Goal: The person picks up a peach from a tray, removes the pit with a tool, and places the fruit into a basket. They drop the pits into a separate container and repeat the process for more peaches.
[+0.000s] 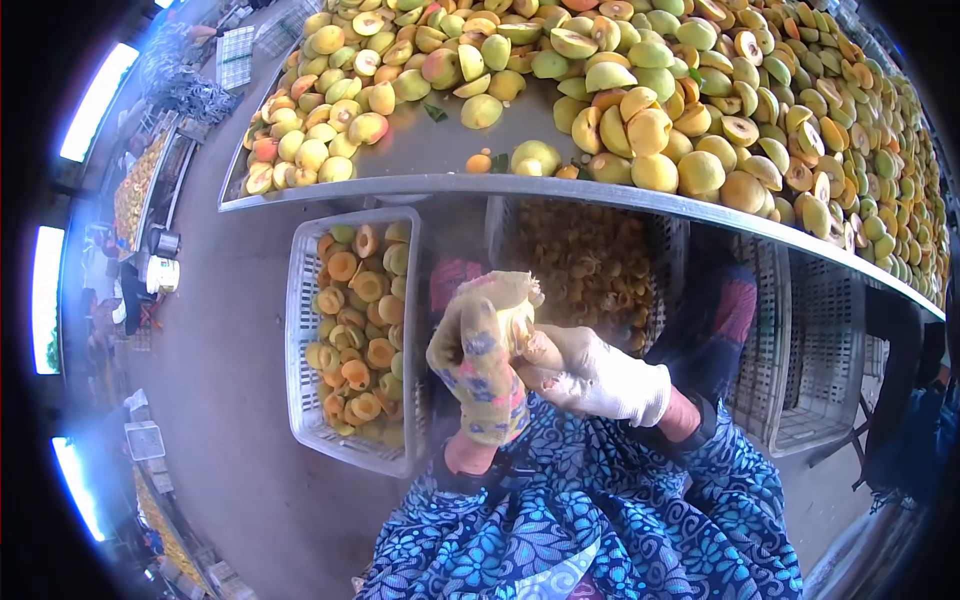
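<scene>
My left hand (478,360), in a cream glove with a flower print, is closed, its fingers curled in front of my lap. My right hand (600,378) wears a white glove with bare fingertips. Its thumb and fingers are pinched together and touch the left hand's fingers. Whatever sits between the two hands is mostly hidden by the gloves. Below them, a white crate (300,350) on the left holds pitted fruit halves (368,288) with orange hollows. Behind my hands, another crate (495,225) holds a heap of brown pits or scraps (585,265).
A metal-edged table (440,150) ahead carries a large heap of yellow-green stone fruit (655,130), many cut in half. Stacked white crates (815,350) stand at the right. A white bucket (162,274) and other fruit-laden tables (135,195) are farther off left.
</scene>
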`<state>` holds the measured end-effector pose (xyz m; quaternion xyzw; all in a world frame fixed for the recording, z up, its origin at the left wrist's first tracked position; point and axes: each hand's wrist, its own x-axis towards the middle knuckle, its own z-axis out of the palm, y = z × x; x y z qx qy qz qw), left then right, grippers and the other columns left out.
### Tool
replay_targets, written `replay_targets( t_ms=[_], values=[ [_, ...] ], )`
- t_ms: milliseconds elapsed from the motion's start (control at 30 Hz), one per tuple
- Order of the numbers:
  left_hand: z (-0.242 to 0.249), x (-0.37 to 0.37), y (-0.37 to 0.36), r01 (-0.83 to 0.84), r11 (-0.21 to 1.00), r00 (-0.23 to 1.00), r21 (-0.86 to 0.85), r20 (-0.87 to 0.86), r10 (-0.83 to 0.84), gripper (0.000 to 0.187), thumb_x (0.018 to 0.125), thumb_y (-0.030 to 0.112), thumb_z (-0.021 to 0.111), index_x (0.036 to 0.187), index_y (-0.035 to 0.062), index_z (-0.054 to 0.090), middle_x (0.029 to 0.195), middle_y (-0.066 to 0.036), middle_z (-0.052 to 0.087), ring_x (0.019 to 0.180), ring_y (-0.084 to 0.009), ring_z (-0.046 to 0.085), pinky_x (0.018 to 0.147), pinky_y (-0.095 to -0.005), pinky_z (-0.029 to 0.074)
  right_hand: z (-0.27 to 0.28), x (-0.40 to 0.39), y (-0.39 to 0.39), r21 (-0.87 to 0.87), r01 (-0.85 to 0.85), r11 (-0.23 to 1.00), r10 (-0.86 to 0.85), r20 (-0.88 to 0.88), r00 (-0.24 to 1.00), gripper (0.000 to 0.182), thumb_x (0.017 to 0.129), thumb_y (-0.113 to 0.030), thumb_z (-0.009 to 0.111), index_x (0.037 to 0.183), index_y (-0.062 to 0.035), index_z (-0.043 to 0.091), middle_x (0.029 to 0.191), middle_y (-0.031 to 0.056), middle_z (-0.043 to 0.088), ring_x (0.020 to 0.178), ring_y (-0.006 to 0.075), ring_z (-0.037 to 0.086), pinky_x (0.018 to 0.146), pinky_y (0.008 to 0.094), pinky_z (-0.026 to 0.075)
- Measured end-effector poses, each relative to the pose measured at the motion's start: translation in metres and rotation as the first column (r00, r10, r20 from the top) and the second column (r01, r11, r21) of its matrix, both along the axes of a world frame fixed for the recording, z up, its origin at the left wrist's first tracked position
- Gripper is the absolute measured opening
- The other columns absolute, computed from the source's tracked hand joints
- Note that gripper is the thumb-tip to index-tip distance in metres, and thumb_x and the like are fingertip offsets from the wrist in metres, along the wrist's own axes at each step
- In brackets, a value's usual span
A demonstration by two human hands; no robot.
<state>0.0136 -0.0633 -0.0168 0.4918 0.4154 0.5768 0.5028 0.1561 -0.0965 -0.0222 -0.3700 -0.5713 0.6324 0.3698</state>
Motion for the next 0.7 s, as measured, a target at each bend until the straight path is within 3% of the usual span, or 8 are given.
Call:
replay_targets(
  t_ms=[100, 200, 267, 333, 400, 433, 533, 700],
  values=[
    [-0.002, 0.000, 0.000, -0.002, 0.978, 0.997, 0.210, -0.081, 0.020, 0.046, 0.097, 0.039, 0.056, 0.101, -0.0055, 0.067, 0.098, -0.014, 0.069, 0.087, -0.0202, 0.066, 0.077, -0.0315, 0.053, 0.001, -0.001, -0.005, 0.036, 0.000, 0.999, 0.000, 0.008, 1.000, 0.032, 0.095, -0.025, 0.058, 0.112, 0.0023, 0.056, 0.088, 0.0124, 0.065, 0.081, 0.0201, 0.062, 0.076, 0.0342, 0.051],
    [0.008, -0.001, 0.002, 0.031, 0.992, 0.999, 0.120, -0.041, -0.026, 0.044, 0.097, 0.037, 0.057, 0.100, -0.0057, 0.068, 0.098, -0.013, 0.070, 0.085, -0.0187, 0.066, 0.076, -0.0296, 0.052, 0.004, 0.002, -0.009, 0.031, 0.019, 0.999, -0.019, -0.003, 1.000, 0.031, 0.095, -0.025, 0.059, 0.110, 0.0016, 0.056, 0.086, 0.0114, 0.064, 0.079, 0.0191, 0.060, 0.074, 0.0338, 0.051],
    [0.015, -0.002, 0.005, 0.173, 0.974, 0.985, -0.145, 0.032, -0.170, 0.041, 0.097, 0.033, 0.058, 0.098, -0.0060, 0.068, 0.095, -0.012, 0.070, 0.083, -0.0173, 0.066, 0.075, -0.0292, 0.052, 0.002, 0.004, -0.007, -0.002, 0.006, 1.000, -0.006, 0.031, 1.000, 0.030, 0.095, -0.026, 0.059, 0.109, 0.0010, 0.057, 0.085, 0.0110, 0.063, 0.077, 0.0188, 0.060, 0.073, 0.0338, 0.050],
    [0.006, -0.003, 0.003, 0.093, 0.975, 0.996, -0.200, 0.010, -0.093, 0.035, 0.096, 0.028, 0.059, 0.096, -0.0052, 0.068, 0.092, -0.011, 0.071, 0.082, -0.0173, 0.066, 0.073, -0.0295, 0.052, -0.002, 0.003, -0.006, -0.036, -0.009, 0.999, 0.011, 0.058, 0.998, 0.030, 0.095, -0.027, 0.059, 0.108, 0.0004, 0.057, 0.083, 0.0105, 0.063, 0.076, 0.0185, 0.059, 0.071, 0.0338, 0.050],
    [0.000, -0.006, 0.004, 0.091, 0.979, 0.968, 0.184, -0.249, -0.043, 0.030, 0.095, 0.024, 0.059, 0.094, -0.0042, 0.069, 0.092, -0.012, 0.071, 0.082, -0.0197, 0.067, 0.072, -0.0307, 0.053, -0.007, 0.004, -0.005, -0.057, -0.044, 0.997, 0.046, 0.027, 0.999, 0.031, 0.096, -0.031, 0.057, 0.106, -0.0011, 0.058, 0.078, 0.0064, 0.060, 0.066, 0.0144, 0.057, 0.061, 0.0310, 0.049],
    [0.006, -0.007, 0.012, 0.173, 0.930, 0.926, 0.323, -0.375, -0.042, 0.024, 0.093, 0.019, 0.060, 0.092, -0.0034, 0.069, 0.092, -0.013, 0.071, 0.083, -0.0226, 0.068, 0.073, -0.0316, 0.054, 0.005, 0.008, -0.006, -0.275, -0.109, 0.955, 0.095, -0.061, 0.994, 0.034, 0.098, -0.036, 0.056, 0.106, -0.0027, 0.058, 0.073, 0.0018, 0.056, 0.056, 0.0093, 0.053, 0.050, 0.0263, 0.045],
    [0.014, -0.010, 0.026, 0.320, 0.796, 0.865, 0.514, -0.502, -0.023, 0.020, 0.090, 0.015, 0.061, 0.090, -0.0032, 0.069, 0.092, -0.013, 0.071, 0.085, -0.0236, 0.069, 0.075, -0.0326, 0.054, 0.003, 0.002, -0.005, -0.323, -0.101, 0.941, 0.072, -0.100, 0.992, 0.037, 0.098, -0.040, 0.056, 0.107, -0.0037, 0.057, 0.070, -0.0009, 0.053, 0.050, 0.0061, 0.049, 0.044, 0.0228, 0.042],
    [0.011, -0.011, 0.028, 0.274, 0.871, 0.853, 0.408, -0.522, -0.024, 0.018, 0.092, 0.016, 0.063, 0.093, -0.0010, 0.069, 0.092, -0.011, 0.072, 0.084, -0.0206, 0.068, 0.074, -0.0320, 0.055, -0.009, -0.004, 0.001, -0.357, -0.175, 0.918, 0.075, -0.276, 0.958, 0.039, 0.099, -0.039, 0.056, 0.107, -0.0006, 0.057, 0.072, 0.0028, 0.058, 0.055, 0.0100, 0.055, 0.050, 0.0258, 0.047]
  ],
)
